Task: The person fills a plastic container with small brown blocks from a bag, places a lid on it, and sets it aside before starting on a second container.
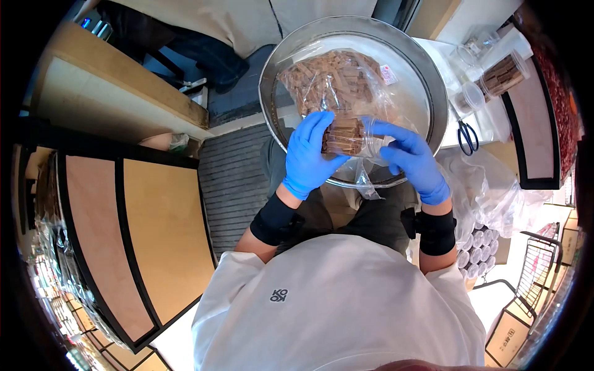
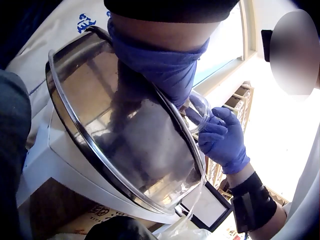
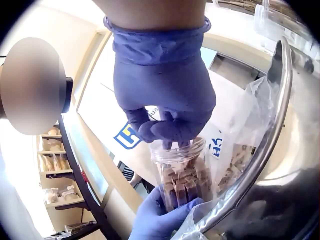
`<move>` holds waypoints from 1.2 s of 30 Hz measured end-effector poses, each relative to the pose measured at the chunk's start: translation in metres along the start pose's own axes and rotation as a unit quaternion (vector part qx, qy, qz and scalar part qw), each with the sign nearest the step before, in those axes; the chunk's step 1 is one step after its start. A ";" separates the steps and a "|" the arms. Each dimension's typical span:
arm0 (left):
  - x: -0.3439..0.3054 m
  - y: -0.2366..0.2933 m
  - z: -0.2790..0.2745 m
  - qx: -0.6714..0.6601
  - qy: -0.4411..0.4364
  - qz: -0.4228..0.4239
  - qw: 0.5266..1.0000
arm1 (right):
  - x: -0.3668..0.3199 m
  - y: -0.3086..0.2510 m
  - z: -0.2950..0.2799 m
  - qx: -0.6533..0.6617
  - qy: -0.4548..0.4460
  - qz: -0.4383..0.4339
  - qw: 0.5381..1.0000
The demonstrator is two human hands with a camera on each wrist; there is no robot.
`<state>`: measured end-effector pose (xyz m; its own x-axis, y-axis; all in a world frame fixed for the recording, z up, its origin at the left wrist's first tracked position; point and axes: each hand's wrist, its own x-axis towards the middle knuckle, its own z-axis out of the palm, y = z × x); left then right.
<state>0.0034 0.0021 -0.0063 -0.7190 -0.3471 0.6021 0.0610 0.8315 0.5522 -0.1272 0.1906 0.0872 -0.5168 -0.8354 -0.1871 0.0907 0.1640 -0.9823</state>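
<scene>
My left hand (image 1: 307, 162), in a blue glove, grips a clear plastic jar (image 3: 177, 156) packed with short brown sticks (image 1: 346, 137). The jar lies tilted over the near rim of a round metal basin (image 1: 421, 71), its mouth toward my right hand (image 1: 409, 158). Also gloved in blue, the right hand has fingers extended into the jar's mouth in the right wrist view, the others bent outside. Those fingertips are partly hidden by the rim. Behind the jar, a clear plastic bag (image 1: 337, 80) of the same brown sticks lies in the basin.
On the white surface to the right are another jar of brown sticks (image 1: 504, 74), an empty clear jar (image 1: 470, 98) and dark-handled scissors (image 1: 468, 137). Crumpled clear plastic (image 1: 489, 185) hangs below, above several grouped jars (image 1: 476, 252). Another person's jeans (image 1: 216, 62) show beyond the basin.
</scene>
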 end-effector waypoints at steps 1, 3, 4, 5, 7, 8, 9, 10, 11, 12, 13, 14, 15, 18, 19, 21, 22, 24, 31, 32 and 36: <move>0.000 0.000 0.000 -0.002 0.002 -0.002 1.000 | 0.000 0.001 -0.002 -0.001 -0.001 0.000 1.000; 0.000 0.001 -0.001 -0.005 0.006 -0.008 1.000 | 0.000 0.006 -0.008 -0.083 0.111 -0.004 0.990; 0.000 0.001 -0.001 -0.008 0.007 -0.013 1.000 | 0.002 0.010 -0.007 -0.084 0.111 -0.003 0.990; 0.000 0.001 -0.001 -0.009 0.007 -0.013 1.000 | 0.003 0.015 -0.007 -0.191 0.147 -0.090 0.967; 0.000 0.001 0.000 -0.005 0.013 -0.008 1.000 | 0.004 0.017 -0.005 -0.294 0.180 -0.175 0.922; 0.000 0.001 0.000 -0.005 0.013 -0.008 1.000 | 0.004 0.016 -0.004 -0.294 0.181 -0.149 0.927; 0.000 0.001 -0.001 -0.007 0.014 -0.006 1.000 | 0.004 0.015 -0.002 -0.294 0.181 -0.124 0.930; 0.000 0.001 -0.001 -0.008 0.015 -0.003 1.000 | 0.005 0.016 -0.001 -0.295 0.181 -0.124 0.930; 0.000 0.001 -0.001 -0.008 0.015 -0.004 1.000 | 0.007 0.018 0.000 -0.317 0.190 -0.159 0.915; -0.001 0.000 0.000 -0.012 0.012 -0.006 1.000 | 0.009 0.018 0.000 -0.339 0.198 -0.195 0.899; -0.001 0.000 0.000 -0.017 0.010 -0.009 1.000 | 0.009 0.018 -0.001 -0.339 0.198 -0.195 0.899; -0.001 0.000 -0.001 -0.016 0.010 -0.009 1.000 | 0.009 0.016 -0.001 -0.364 0.191 -0.188 0.892; -0.001 0.000 -0.001 -0.011 0.006 -0.003 1.000 | 0.009 0.016 -0.002 -0.389 0.184 -0.180 0.885; 0.000 0.000 -0.002 -0.001 -0.004 0.004 1.000 | 0.010 0.021 -0.007 -0.427 0.175 -0.171 0.870; 0.000 0.000 -0.002 0.003 -0.011 0.007 1.000 | 0.011 0.022 -0.007 -0.428 0.176 -0.171 0.870; 0.001 0.001 -0.003 0.007 -0.013 0.006 1.000 | 0.011 0.023 -0.007 -0.439 0.168 -0.176 0.865; 0.001 0.002 -0.003 0.011 -0.015 0.005 1.000 | 0.010 0.021 -0.005 -0.439 0.168 -0.176 0.865; 0.001 0.002 -0.003 0.012 -0.011 0.005 1.000 | 0.008 0.013 0.002 -0.355 0.173 -0.155 0.906; 0.001 0.001 -0.002 0.003 -0.014 0.010 1.000 | 0.018 0.033 0.007 -0.220 0.167 -0.149 0.950; 0.001 0.001 -0.002 0.003 -0.014 0.010 1.000 | 0.021 0.037 0.007 -0.207 0.174 -0.142 0.952; 0.000 0.000 -0.001 0.000 -0.006 0.001 1.000 | 0.025 0.041 0.008 -0.179 0.183 -0.170 0.952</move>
<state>0.0042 0.0017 -0.0051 -0.7267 -0.3411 0.5963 0.0625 0.8316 0.5519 -0.1293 0.1721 0.0423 -0.7318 -0.6447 0.2209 -0.3967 0.1394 -0.9073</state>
